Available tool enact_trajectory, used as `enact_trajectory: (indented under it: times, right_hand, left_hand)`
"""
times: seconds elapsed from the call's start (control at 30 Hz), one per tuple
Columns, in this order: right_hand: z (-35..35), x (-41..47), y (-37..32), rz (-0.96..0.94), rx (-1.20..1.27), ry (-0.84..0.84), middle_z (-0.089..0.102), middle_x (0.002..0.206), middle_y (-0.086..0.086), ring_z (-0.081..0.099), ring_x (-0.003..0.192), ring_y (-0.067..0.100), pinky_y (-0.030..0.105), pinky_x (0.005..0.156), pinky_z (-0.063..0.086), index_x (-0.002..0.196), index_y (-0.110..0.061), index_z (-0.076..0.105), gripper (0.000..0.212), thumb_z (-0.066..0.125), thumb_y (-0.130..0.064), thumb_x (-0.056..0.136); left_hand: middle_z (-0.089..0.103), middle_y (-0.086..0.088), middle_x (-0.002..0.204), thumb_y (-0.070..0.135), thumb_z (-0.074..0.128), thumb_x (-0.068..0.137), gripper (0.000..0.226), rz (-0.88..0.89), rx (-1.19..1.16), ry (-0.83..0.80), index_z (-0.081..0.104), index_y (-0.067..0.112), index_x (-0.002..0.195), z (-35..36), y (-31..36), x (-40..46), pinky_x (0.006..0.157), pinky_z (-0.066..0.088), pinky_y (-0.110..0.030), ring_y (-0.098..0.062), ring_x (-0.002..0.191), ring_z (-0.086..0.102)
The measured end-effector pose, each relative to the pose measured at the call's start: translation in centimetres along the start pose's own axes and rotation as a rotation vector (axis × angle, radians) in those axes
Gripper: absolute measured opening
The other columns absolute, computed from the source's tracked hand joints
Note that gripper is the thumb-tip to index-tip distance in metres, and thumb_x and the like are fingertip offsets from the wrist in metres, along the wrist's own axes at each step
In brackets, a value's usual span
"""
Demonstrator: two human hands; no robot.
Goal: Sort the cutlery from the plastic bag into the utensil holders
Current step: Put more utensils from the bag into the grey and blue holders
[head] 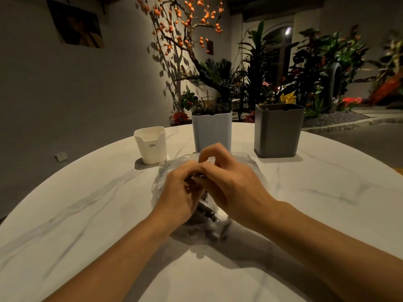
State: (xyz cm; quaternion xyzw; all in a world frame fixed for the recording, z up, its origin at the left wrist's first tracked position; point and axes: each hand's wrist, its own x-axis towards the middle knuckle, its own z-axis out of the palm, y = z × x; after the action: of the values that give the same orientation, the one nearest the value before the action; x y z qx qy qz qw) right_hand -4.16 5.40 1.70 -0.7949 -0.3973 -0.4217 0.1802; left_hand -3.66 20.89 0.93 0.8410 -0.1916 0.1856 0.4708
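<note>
Both hands, left hand [178, 188] and right hand [226, 182], are seen pinching the clear plastic bag [161, 182] of dark cutlery [206, 211] on the marble desk [87, 214], its mouth best parted gently before the three utensil holders [211, 131] behind are filled.

Bag [246, 160] clear crinkled glossy plastic; table [87, 214] smooth veined marble-look; holders matt plastic.

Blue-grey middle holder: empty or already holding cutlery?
Already holding cutlery: dark utensil tips stick up above the rim of the blue-grey holder.
</note>
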Motion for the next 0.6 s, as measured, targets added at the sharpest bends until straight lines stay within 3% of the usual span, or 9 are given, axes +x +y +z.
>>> enact_trajectory:
  times: [0.07, 0.13, 0.3, 0.47, 0.6]
  right_hand:
    - [-0.2, 0.2, 0.3, 0.052, -0.038, 0.045, 0.054, 0.122, 0.012, 0.062, 0.084, 0.016, 0.022, 0.069, 0.057, 0.125, -0.013, 0.064, 0.038, 0.054, -0.037, 0.098]
    - [-0.3, 0.3, 0.6, 0.18, 0.009, 0.064, 0.052, 0.123, 0.006, 0.057, 0.095, 0.012, 0.02, 0.074, 0.053, 0.129, -0.015, 0.061, 0.043, 0.044, -0.043, 0.101]
    - [-0.2, -0.3, 2.0, 0.49, 0.306, 0.053, 0.062, 0.106, -0.005, 0.056, 0.098, 0.006, 0.023, 0.084, 0.051, 0.113, -0.016, 0.066, 0.032, 0.041, -0.033, 0.105]
    - [0.1, -0.7, 2.5, 0.702, 0.46, -0.025, 0.065, 0.104, -0.011, 0.062, 0.1, 0.006, 0.02, 0.089, 0.055, 0.111, -0.026, 0.067, 0.019, 0.051, -0.022, 0.102]
    - [-0.2, -0.6, 2.4, 0.76, 0.576, -0.154, 0.068, 0.095, 0.001, 0.065, 0.091, 0.018, 0.028, 0.077, 0.059, 0.103, -0.022, 0.068, 0.024, 0.045, -0.03, 0.104]
  left_hand:
    - [0.057, 0.025, 0.095, 0.016, 0.063, 0.094, 0.026, 0.02, -0.019, 0.015, 0.052, 0.038, 0.102, -0.1, 0.1, 0.0, 0.074, 0.046, 0.0, 0.011, 0.082, 0.061]
    - [0.068, 0.019, 0.093, 0.027, 0.063, 0.092, 0.011, 0.01, -0.118, 0.045, 0.063, 0.031, 0.102, 0.1, 0.2, 0.2, 0.074, 0.05, -0.007, 0.004, 0.086, 0.067]
    - [0.067, 0.02, 0.066, 0.051, 0.058, 0.083, 0.042, -0.055, -0.253, 0.129, 0.075, 0.018, 0.103, 0.0, 0.4, 0.8, 0.068, 0.049, -0.012, 0.001, 0.067, 0.064]
    - [0.055, 0.005, 0.054, 0.034, 0.056, 0.098, 0.028, -0.223, -0.427, 0.188, 0.074, 0.012, 0.096, -0.1, -0.1, 1.3, 0.056, 0.047, -0.016, -0.006, 0.051, 0.05]
    - [0.051, -0.001, 0.059, 0.029, 0.055, 0.1, 0.028, -0.283, -0.626, 0.146, 0.074, 0.009, 0.098, -0.6, -0.2, 1.6, 0.055, 0.044, -0.02, -0.011, 0.053, 0.045]
